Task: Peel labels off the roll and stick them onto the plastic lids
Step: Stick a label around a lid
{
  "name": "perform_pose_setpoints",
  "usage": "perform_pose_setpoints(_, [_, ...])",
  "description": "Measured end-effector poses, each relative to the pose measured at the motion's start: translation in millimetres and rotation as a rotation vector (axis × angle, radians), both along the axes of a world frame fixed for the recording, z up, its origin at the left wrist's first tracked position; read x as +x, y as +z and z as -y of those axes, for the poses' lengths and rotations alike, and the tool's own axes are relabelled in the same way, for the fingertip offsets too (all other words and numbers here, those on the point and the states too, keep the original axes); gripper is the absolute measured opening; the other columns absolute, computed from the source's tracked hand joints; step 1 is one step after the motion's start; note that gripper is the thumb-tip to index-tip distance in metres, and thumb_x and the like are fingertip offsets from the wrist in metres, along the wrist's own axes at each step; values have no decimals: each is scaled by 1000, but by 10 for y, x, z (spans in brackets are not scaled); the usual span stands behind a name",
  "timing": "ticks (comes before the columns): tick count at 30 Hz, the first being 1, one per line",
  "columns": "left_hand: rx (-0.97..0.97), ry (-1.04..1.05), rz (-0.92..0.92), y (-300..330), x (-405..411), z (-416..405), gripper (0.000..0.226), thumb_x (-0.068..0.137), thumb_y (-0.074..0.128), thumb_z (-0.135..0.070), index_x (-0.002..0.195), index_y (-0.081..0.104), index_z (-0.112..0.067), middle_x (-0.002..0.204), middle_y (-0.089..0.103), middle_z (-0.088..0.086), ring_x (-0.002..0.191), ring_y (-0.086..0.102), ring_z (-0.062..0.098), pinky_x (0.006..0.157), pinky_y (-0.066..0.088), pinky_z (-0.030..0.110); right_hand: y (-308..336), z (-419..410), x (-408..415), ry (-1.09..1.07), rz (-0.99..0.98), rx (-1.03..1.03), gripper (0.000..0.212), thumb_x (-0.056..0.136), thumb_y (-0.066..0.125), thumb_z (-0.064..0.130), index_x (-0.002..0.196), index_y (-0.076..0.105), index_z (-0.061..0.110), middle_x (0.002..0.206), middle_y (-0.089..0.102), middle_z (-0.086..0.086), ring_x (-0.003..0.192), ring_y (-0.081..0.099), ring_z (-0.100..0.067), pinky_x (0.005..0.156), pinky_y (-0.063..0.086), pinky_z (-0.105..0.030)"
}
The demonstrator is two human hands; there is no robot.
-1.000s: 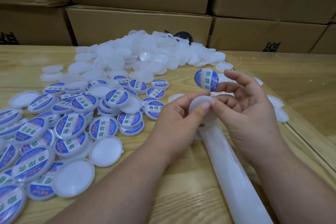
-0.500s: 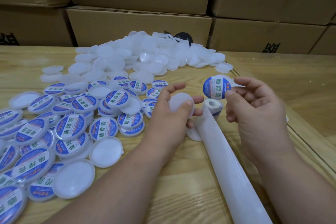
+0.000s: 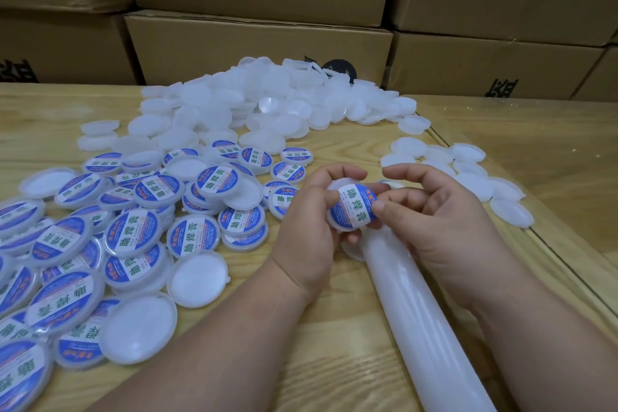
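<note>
My left hand grips a round white plastic lid by its rim, tilted toward me. A blue and white round label lies on the lid's face. My right hand pinches the label's right edge with thumb and forefinger against the lid. Below both hands a long white strip of label backing runs toward the lower right. The roll itself is hidden behind my hands.
Labelled lids lie piled at the left of the wooden table. A heap of plain white lids sits at the back, with more plain lids at the right. Cardboard boxes wall the far edge.
My hands came together: the right hand brought the peeled label leftward and down onto the lid that the left hand lifted and turned toward it.
</note>
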State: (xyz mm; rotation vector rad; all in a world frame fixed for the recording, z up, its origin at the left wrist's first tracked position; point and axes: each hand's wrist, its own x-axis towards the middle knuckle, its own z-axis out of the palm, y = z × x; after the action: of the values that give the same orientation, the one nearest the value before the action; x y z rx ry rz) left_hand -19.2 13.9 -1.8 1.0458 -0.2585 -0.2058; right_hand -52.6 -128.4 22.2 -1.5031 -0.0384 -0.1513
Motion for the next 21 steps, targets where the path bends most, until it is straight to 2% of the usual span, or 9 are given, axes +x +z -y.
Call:
perform_pose_setpoints(3, [23,11,-2,-25,-2,4,33,72,39,-18,97,61,-17,105,75,19,77,66,28,50,35,28,3,-5,-7,-3,-17,13,37,86,74,-5,119,61,9,77,75,-11,82,73,-9,60,54,-17])
perform_pose_setpoints(5, [37,15,7,-27,-4,3,33,73,40,-19,97,62,-19,107,75,19,80,66,30,52,36,29,11,-13,-20,2,-29,39,38,86,74,-5,119,61,8,77,74,-12,83,74,-12,61,57,-20])
perform_pose_setpoints(9, [61,18,23,-19,-4,13,32,73,41,-19,97,62,-20,104,77,14,74,67,24,51,36,29,21,-16,-27,0,-35,42,38,86,73,-5,119,60,8,74,74,-11,84,74,-13,61,57,-21])
perform_pose_setpoints(15, [76,20,19,-5,-15,9,33,72,41,-18,97,62,-21,105,77,13,73,66,22,53,36,29,10,-14,-28,-21,-30,21,38,86,74,-5,119,61,8,78,75,-13,90,75,-18,67,57,-21])
perform_pose_setpoints(18, [93,26,20,1,-26,17,32,72,41,-18,95,63,-22,105,77,13,76,64,24,53,38,28,6,-9,-19,-28,-19,6,37,86,73,-6,118,62,8,78,75,-12,89,75,-16,68,57,-21])
perform_pose_setpoints(21, [120,34,26,12,-40,24,30,71,43,-18,93,64,-23,99,76,10,71,63,21,52,39,27,-1,-10,-14,-36,-4,-17,36,87,73,-6,117,62,9,76,75,-9,84,74,-12,68,56,-18])
